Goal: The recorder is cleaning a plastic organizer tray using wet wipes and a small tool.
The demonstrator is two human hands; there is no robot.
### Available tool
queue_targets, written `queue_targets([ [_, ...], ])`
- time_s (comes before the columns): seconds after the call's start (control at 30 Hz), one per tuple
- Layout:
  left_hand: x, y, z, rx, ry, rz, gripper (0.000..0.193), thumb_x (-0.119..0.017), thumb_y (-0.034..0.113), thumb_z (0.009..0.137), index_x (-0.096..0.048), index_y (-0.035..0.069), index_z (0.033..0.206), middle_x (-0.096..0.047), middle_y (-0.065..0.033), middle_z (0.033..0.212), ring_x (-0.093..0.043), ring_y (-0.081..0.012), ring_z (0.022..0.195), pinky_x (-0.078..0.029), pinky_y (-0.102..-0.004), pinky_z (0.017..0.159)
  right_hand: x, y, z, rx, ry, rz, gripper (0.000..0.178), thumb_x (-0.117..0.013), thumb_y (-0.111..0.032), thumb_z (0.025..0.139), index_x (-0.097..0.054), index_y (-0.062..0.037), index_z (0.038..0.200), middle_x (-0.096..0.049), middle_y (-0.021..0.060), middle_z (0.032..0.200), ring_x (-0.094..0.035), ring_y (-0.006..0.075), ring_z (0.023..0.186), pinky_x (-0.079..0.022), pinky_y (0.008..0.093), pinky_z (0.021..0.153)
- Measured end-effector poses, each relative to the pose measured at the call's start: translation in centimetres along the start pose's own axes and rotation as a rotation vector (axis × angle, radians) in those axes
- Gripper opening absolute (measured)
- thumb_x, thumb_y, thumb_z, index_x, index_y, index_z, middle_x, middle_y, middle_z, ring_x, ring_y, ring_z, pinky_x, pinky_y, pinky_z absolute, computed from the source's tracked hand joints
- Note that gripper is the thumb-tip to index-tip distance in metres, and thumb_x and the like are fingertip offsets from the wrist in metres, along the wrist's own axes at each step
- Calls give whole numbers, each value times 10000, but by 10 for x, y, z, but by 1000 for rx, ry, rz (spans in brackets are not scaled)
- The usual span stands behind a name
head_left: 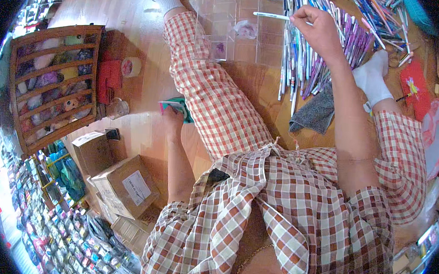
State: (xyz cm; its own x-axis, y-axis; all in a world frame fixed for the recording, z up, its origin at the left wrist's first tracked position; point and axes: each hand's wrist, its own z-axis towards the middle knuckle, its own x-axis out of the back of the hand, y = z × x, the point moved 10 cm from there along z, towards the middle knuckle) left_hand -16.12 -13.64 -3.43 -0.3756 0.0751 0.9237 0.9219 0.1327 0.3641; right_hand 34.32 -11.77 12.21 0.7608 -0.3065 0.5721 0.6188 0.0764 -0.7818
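Note:
My right hand (316, 34) is raised over rows of pens and pinches a slim white and pale green pen (271, 16) by one end. Its other end points left, above a clear divided plastic organizer (259, 45). Inside that organizer lie a crumpled clear wrapper (245, 30) and a small purple bit. Many blue, white and purple pens (337, 48) lie side by side on the floor, partly hidden by my hand. Beside my left thigh, my left hand (173, 119) is closed on a green cloth (186, 110); a thin pink-and-white edge shows there. A grey cloth (313, 110) lies below the pens.
At left stands a slatted wooden crate (55, 82) of plush toys, with a tape roll (130, 67) and clear cup (118, 108) beside it. Cardboard boxes (127, 184) sit near my left elbow. More pens (378, 21) and a red sheet (415, 87) lie right.

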Motion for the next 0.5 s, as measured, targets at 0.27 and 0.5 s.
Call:
queue_targets([
  [0.27,-11,-10,3,-66,-130,-96,118,-556,32,677,-565,-25,780,-596,-185,768,-585,-315,748,-444,-388,655,-11,11,2,-73,-55,101,130,-621,-119,793,-608,5,832,-585,0,705,-518,62,669,-409,213,615],
  [0.5,-15,-33,-7,14,-184,-343,90,-574,27,696,-559,-30,764,-618,-213,894,-579,-289,971,-462,-347,756,-15,-17,1,-79,-57,132,181,-633,-157,774,-612,18,816,-631,69,725,-593,114,697,-458,245,645],
])
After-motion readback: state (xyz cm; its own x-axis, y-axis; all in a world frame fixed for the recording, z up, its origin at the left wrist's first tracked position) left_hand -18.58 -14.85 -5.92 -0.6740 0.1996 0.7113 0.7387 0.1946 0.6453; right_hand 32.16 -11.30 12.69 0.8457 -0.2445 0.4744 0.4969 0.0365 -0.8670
